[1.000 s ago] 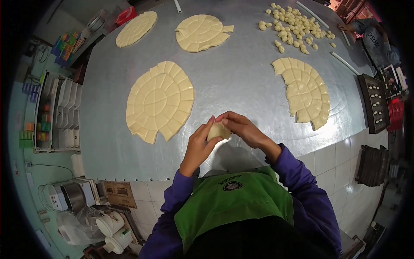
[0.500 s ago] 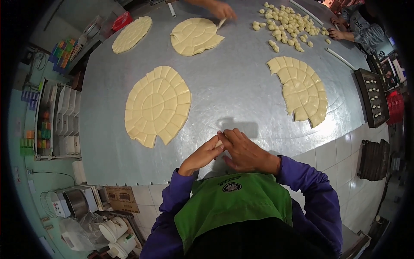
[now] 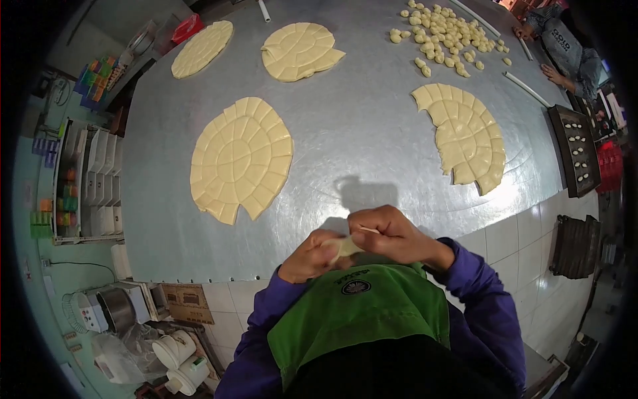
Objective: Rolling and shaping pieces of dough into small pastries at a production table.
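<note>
A small pale piece of dough (image 3: 345, 249) is stretched between my two hands, close in front of my green apron at the table's near edge. My left hand (image 3: 311, 257) has its fingers closed round one end. The fingers of my right hand (image 3: 392, 234) pinch the other end, with a thin bit poking out above the thumb. Ahead on the left lies a flat dough round (image 3: 242, 158), scored into sections and notched at its near edge. To the right is a scored, half-round dough sheet (image 3: 465, 136) with a ragged inner edge.
The metal table (image 3: 345, 120) also bears two more scored rounds, a dough round (image 3: 299, 53) and a dough round (image 3: 203, 50). Many small dough balls (image 3: 442, 33) are heaped at the far right, near white rods. A dark tray (image 3: 573, 159) and a co-worker's hand (image 3: 553, 74) are at the right edge.
My hands have drawn back toward the apron and moved slightly apart, with the dough now showing between them. Another person's hand has left the far round; the right-hand co-worker's hands have moved apart.
</note>
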A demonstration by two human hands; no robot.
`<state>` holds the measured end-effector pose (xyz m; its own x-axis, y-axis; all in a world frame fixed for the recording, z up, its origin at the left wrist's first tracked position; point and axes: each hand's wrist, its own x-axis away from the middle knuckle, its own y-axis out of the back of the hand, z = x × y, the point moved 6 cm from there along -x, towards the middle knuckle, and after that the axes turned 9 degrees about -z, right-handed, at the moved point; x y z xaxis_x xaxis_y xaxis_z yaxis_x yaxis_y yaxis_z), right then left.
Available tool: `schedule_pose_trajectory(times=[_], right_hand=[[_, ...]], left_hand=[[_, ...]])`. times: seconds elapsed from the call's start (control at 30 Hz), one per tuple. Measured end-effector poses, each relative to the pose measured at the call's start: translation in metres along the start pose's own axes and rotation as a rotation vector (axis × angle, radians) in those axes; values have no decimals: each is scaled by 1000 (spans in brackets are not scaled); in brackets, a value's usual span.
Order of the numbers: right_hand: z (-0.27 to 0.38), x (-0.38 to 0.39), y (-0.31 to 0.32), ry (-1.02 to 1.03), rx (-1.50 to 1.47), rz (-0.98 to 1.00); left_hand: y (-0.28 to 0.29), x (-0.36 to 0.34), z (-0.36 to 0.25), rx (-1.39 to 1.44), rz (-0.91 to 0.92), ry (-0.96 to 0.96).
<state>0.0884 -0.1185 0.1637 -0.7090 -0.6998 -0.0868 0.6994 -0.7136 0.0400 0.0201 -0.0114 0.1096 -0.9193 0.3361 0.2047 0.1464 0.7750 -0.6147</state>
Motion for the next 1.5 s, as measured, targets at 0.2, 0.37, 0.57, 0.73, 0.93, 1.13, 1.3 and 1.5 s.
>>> schedule_pose_trajectory(times=[0.2, 0.37, 0.57, 0.73, 0.93, 1.13, 1.3, 1.5], right_hand=[[-64, 51, 66, -78, -188, -352], [-139, 85, 78, 109, 1109, -189], [-145, -33, 65, 284, 1086, -449], [-137, 7, -5, 307, 1079, -167], [-139, 85, 68, 123, 719, -450], [-138, 29, 3, -794, -1283, -304], [-128, -48, 120, -485, -1532, -500], [-43, -40, 242, 10, -507, -1009]], left_hand=[[71, 43, -7, -880, 26, 147], [110, 23, 34, -1692, -292, -198], [85, -70, 40, -1843, -391, -532], [56, -20, 67, -1902, -181, -458], [97, 45, 63, -1478, -350, -395], [7, -45, 23, -1331, -97, -457], [-8, -69, -8, -1347, -254, -752], [26, -42, -4, -1298, -409, -677]])
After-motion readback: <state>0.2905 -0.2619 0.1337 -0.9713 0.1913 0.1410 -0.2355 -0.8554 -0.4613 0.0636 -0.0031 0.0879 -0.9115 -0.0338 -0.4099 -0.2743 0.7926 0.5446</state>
